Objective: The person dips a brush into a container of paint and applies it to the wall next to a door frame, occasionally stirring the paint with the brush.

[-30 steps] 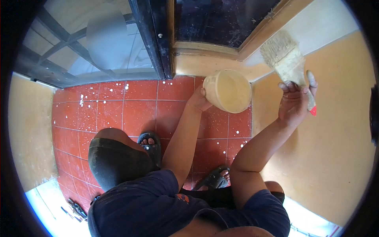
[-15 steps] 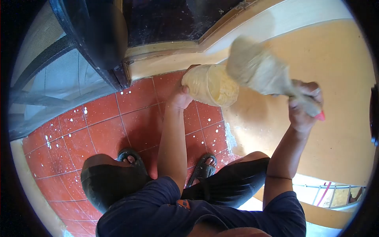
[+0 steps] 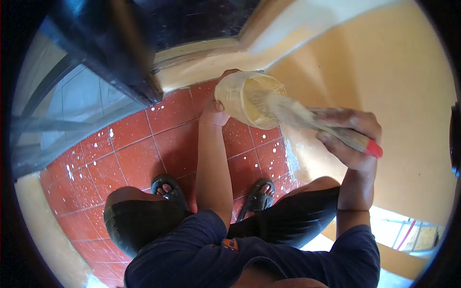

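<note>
My left hand (image 3: 217, 111) is wrapped round the side of a paint-smeared plastic tub (image 3: 235, 98), which is tilted with its mouth toward the right. Pale yellow paint coats the inside of the tub. Between the fingers and thumb of my right hand (image 3: 353, 134) is the handle of a paintbrush (image 3: 307, 117), whose end is red. The brush's bristles reach into the mouth of the tub; motion blurs them, and their tips are hard to make out.
Red floor tiles (image 3: 139, 156) with white paint spots lie below. A yellow wall (image 3: 403, 96) rises on the right, with a white strip (image 3: 331, 24) along it. A dark frame (image 3: 110, 53) with mesh stands at the upper left.
The paintbrush has come down and left from in front of the wall into the tub's mouth. My right hand has lowered with it, and the tub has shifted slightly left and up.
</note>
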`<state>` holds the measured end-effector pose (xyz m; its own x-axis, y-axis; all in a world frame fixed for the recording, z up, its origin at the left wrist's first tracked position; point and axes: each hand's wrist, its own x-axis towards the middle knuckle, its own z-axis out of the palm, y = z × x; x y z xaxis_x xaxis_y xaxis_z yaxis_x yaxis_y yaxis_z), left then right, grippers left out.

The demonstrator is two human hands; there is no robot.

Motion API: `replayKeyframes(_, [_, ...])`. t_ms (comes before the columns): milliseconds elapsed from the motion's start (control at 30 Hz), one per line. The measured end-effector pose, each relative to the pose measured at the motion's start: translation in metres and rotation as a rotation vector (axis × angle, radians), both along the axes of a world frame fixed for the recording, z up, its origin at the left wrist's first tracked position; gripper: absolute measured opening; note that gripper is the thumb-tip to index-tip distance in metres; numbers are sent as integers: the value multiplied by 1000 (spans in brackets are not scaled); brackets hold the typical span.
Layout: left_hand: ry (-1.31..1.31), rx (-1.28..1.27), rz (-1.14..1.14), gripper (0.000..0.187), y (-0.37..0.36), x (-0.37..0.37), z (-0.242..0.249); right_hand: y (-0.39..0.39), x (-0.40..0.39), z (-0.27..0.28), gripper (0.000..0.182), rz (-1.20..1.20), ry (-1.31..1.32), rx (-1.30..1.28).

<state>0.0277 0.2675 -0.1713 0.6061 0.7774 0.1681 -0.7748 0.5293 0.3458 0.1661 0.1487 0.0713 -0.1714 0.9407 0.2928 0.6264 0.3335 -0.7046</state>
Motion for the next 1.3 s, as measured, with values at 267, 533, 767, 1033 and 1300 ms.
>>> replayKeyframes(267, [-113, 278, 31, 83, -24, 36, -21, -16, 5, -2, 19, -122, -137, -199])
replayKeyframes(533, [-88, 52, -53, 80, -25, 35, -59, -18, 7, -12, 20, -45, -278, -135])
replayKeyframes(767, [-84, 111, -116, 106, -30, 31, -55, -19, 3, -18, 20, -3, -296, -204])
replayKeyframes(1033, [-75, 159, -145, 109, -27, 25, -47, -13, 1, -24, 18, 103, -353, -165])
replayKeyframes(1300, [-176, 161, -182, 115, -28, 33, -36, -11, -6, -18, 19, 148, -389, -181])
